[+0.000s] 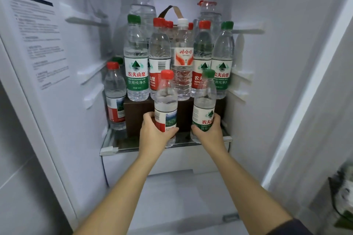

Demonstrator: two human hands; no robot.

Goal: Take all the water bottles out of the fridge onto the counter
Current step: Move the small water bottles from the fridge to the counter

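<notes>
2 bottles [165,101]: left grip [152,135], right grip [209,132]

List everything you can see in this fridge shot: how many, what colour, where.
big bottles: two, clear, green carry handles, at the back
row of bottles: five on the box, caps green, red, white, red, green; more red caps behind
side bottle: one, red cap, left of the box, green cap behind it
brown box: one, on the glass shelf
sticker: one, white, left wall
left hand: grips red-capped bottle
right hand: grips green-capped bottle
</notes>
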